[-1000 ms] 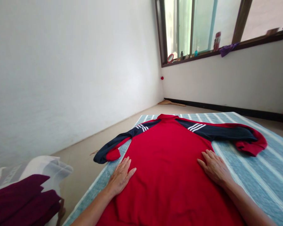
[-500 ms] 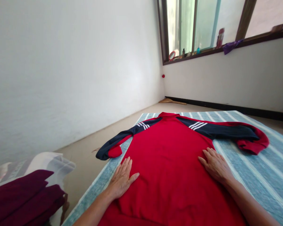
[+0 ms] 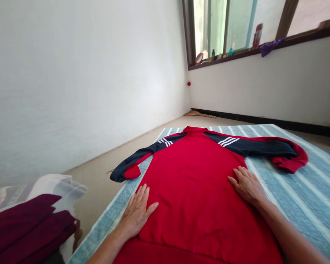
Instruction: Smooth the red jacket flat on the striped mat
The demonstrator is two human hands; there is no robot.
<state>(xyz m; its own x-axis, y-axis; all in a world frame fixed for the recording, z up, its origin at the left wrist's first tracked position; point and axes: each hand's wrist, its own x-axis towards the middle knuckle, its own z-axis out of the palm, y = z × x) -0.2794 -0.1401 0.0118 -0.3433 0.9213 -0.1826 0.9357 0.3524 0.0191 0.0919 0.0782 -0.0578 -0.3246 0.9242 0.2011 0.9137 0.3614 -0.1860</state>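
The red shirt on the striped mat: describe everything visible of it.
The red shirt lies spread flat on the blue striped mat, collar away from the camera. Navy shoulder panels carry white stripes; both long sleeves stretch sideways, their ends folded. The fabric looks like smooth knit. The left hand and right hand rest open-palmed on its sides.

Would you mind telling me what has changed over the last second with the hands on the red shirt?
The left hand slid back along the red shirt toward the person; the right hand barely moved. Both stay flat and open; nothing was gripped or released. The shirt lies spread on the striped mat as before.
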